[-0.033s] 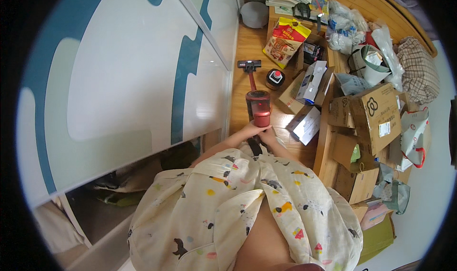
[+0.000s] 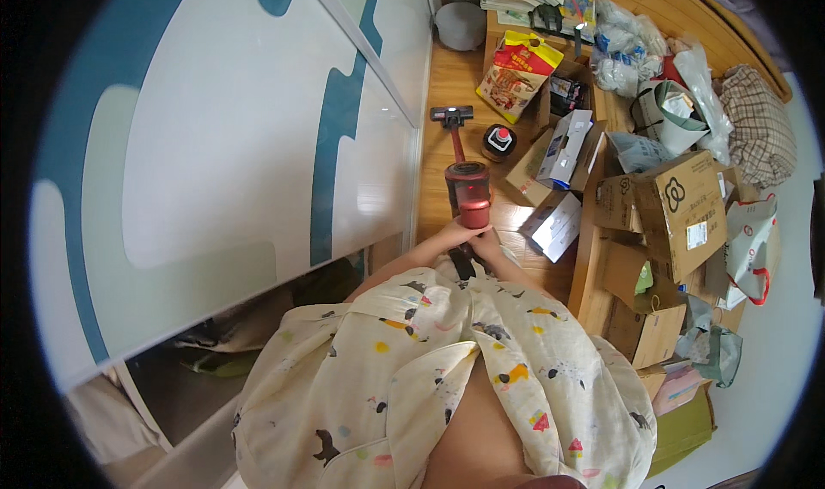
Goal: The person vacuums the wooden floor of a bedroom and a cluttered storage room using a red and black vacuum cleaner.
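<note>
A red and black cordless vacuum cleaner stretches away from me over the wooden floor, its dark floor head at the far end. My left hand is closed around the handle end, just behind the red motor part. Beside it, my right hand is closed at the same place, and the two hands touch. The grip itself is mostly hidden under my fingers. To the right of the vacuum's tube stands a dark bottle or jar with a red and white top.
White and teal sliding doors run along my left, with an open compartment at lower left. Cardboard boxes crowd the right side on a wooden bed frame. A red and yellow bag and a grey round object stand farther off.
</note>
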Tool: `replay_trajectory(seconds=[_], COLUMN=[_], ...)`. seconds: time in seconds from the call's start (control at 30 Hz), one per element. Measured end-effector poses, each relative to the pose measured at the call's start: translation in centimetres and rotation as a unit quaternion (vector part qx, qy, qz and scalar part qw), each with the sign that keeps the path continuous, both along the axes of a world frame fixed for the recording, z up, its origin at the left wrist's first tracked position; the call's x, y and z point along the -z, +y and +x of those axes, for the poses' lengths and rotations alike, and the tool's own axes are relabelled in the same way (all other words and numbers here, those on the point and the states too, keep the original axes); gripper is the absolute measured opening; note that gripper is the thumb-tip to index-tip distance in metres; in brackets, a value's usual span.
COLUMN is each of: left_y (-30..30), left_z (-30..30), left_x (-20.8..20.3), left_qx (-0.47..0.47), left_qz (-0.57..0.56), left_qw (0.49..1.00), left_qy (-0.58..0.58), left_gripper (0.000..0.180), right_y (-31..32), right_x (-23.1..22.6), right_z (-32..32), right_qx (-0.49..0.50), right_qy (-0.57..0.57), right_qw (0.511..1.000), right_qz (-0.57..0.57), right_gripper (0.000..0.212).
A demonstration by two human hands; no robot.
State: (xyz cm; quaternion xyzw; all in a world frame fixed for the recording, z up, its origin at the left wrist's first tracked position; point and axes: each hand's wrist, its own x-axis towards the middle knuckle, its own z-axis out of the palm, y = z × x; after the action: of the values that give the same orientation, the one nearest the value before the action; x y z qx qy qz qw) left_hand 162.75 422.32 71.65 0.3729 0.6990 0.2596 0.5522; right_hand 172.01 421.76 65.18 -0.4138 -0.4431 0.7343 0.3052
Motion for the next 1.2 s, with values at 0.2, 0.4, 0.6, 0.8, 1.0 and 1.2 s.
replay_trajectory(seconds=[0.2,0.4,0.6,0.8,1.0,1.2], left_y=[37.3,67.5,86.3,91.6,79.2,49.5], left_z=[-5.0,-10.0,-14.2,-11.5,-5.3,2.5], left_x=[7.0,17.9,24.9,24.2,17.0,11.1], left_qx=[-0.034,0.017,-0.008,0.022,-0.026,-0.029], left_qz=[-0.021,-0.041,-0.024,-0.043,0.013,0.007], left_qw=[0.996,0.997,0.999,0.996,0.997,0.998], left_qy=[-0.08,-0.057,-0.04,0.07,0.078,0.061], left_gripper=[0.044,0.043,0.046,0.046,0.042,0.039], right_y=[37.6,66.7,86.1,92.0,80.3,50.1], right_x=[5.9,17.7,22.3,22.1,14.5,9.1], right_z=[-4.8,-10.0,-13.9,-11.3,-6.0,1.5], right_qx=[-0.041,0.016,0.061,0.002,-0.028,-0.007], right_qy=[-0.016,-0.044,-0.038,-0.054,0.005,0.014], right_qw=[0.975,0.999,0.994,0.998,0.984,0.991], right_qz=[-0.217,-0.007,0.082,0.017,-0.175,-0.129], right_gripper=[0.036,0.035,0.034,0.027,0.025,0.029])
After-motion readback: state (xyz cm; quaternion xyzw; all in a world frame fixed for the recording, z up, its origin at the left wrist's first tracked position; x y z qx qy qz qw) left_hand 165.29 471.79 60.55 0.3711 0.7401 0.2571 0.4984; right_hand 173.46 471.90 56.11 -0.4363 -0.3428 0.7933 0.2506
